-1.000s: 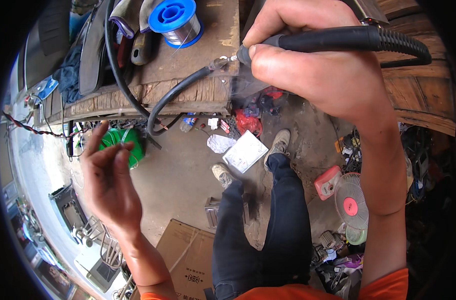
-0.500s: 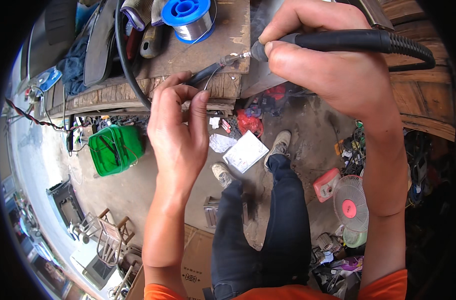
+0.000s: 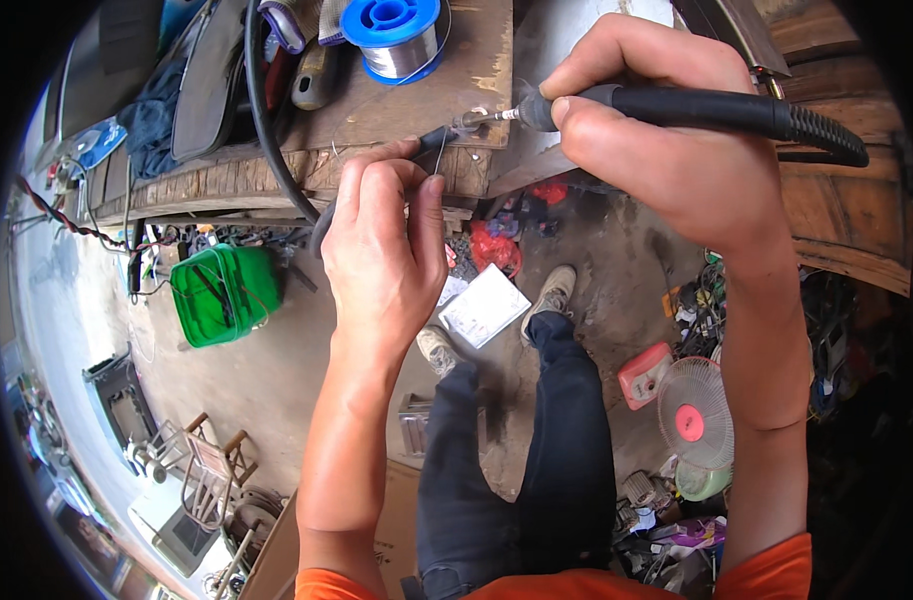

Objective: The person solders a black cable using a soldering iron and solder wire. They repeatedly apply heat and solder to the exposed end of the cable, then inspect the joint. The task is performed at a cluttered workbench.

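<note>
2 hands meet at a wooden surface (image 3: 406, 105) — right hand (image 3: 666, 150) gripping a soldering iron (image 3: 696, 108), left hand (image 3: 381, 250) pinching solder wire (image 3: 440, 152).

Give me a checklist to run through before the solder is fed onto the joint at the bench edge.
1. Black-handled soldering iron gripped in right hand: ok.
2. Iron tip on the metal end of the black cable: ok, tip meets it at the bench edge.
3. Thin solder wire pinched in left hand: ok.
4. Wire end touching the joint: cannot tell, too fine.
5. Left fingers away from the hot tip: not ok, close beneath.
6. Blue solder spool steady on the wooden bench: ok.
</note>
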`<action>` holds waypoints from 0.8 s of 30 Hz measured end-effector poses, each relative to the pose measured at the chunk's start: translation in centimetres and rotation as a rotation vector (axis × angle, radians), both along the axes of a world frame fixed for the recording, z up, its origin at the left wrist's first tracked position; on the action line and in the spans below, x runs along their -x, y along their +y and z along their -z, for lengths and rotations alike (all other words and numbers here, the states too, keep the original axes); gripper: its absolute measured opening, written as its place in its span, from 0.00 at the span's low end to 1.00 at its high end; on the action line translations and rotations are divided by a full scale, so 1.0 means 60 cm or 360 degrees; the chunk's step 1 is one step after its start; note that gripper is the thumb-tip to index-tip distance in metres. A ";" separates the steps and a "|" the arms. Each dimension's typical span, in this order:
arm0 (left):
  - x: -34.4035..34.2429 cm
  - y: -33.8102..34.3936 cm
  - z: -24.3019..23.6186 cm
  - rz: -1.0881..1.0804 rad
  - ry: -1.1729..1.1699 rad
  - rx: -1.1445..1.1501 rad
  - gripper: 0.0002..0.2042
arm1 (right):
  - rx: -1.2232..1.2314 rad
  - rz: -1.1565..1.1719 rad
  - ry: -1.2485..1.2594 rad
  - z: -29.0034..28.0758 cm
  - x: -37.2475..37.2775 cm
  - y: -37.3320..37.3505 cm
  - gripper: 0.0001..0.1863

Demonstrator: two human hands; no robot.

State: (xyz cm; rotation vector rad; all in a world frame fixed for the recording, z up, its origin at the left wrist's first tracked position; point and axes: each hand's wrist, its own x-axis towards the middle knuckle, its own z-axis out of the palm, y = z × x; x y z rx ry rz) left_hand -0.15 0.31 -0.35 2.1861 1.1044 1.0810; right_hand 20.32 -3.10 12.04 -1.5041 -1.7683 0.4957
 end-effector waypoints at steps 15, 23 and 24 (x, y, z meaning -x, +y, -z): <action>-0.002 0.002 -0.012 0.0105 0.0136 -0.0120 0.06 | 0.0243 0.0110 0.0245 0.013 -0.009 -0.002 0.05; -0.001 -0.001 -0.011 0.0099 0.0127 -0.0117 0.07 | 0.0233 0.0098 0.0165 0.010 -0.023 -0.004 0.04; -0.002 -0.001 -0.012 0.0095 0.0120 -0.0105 0.07 | 0.0231 0.0109 0.0166 0.012 -0.023 -0.003 0.04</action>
